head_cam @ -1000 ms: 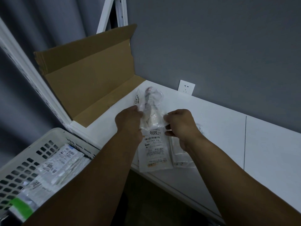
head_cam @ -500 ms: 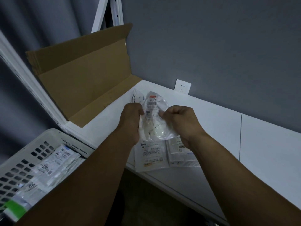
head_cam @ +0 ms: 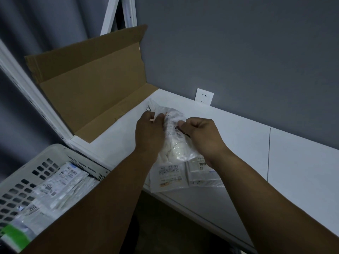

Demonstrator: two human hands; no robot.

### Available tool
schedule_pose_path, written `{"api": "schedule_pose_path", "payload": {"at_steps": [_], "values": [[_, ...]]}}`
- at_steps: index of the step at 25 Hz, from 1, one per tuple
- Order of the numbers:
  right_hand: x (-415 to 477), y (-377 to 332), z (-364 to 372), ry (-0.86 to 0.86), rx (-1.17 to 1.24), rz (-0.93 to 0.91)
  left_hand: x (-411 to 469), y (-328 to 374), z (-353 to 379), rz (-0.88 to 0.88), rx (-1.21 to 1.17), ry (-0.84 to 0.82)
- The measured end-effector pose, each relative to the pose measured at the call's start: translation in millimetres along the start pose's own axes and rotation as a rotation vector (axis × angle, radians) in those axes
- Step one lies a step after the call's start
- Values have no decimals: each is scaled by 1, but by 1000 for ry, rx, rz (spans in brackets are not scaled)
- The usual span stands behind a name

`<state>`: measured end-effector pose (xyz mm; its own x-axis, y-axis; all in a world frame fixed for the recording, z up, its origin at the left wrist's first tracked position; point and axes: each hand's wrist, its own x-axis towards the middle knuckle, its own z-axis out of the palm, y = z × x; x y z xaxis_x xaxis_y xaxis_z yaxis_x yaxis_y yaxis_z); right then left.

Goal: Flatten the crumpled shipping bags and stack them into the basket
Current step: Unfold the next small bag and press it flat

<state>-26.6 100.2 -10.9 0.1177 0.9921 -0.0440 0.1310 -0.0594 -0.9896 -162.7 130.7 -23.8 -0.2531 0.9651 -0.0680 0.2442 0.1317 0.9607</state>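
Both hands hold a crumpled clear shipping bag with a printed label, raised a little above the white table. My left hand pinches its left side and my right hand grips its right side near the top. Under the hands lie two flat bags, one reaching the table's front edge and another to its right. A further bag peeks out behind my left hand. The perforated white basket at lower left holds several flattened bags.
An opened cardboard box leans against a white shelf post at the table's far left. A wall socket sits on the grey wall behind. The table's front edge runs diagonally toward the lower right.
The bag was stretched long between my hands a second ago; now it is bunched up into a rounder, crumpled shape. Both hands stay close together over the flat bags.
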Motion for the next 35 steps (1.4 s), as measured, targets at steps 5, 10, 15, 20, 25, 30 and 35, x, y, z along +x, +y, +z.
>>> {"api": "schedule_pose_path", "payload": {"at_steps": [5, 10, 15, 20, 25, 30, 35], "values": [[12, -6, -13, 223, 88, 124, -5, -6, 0, 147, 261, 18], [8, -2, -5, 66, 113, 241, -11, 1, 3, 108, 241, 13], [15, 12, -4, 179, -213, 39, -14, 1, 2, 116, 206, 22], [21, 27, -12, 246, -390, 64, -13, -8, 7, 134, 172, -7], [24, 45, -31, 239, -619, 17, -14, -12, 27, 30, 75, -29], [26, 64, -73, 309, -667, 11, -16, -19, 57, -194, -29, -194], [32, 99, -90, 254, -983, 65, -21, -45, 80, -188, 138, -258]]}}
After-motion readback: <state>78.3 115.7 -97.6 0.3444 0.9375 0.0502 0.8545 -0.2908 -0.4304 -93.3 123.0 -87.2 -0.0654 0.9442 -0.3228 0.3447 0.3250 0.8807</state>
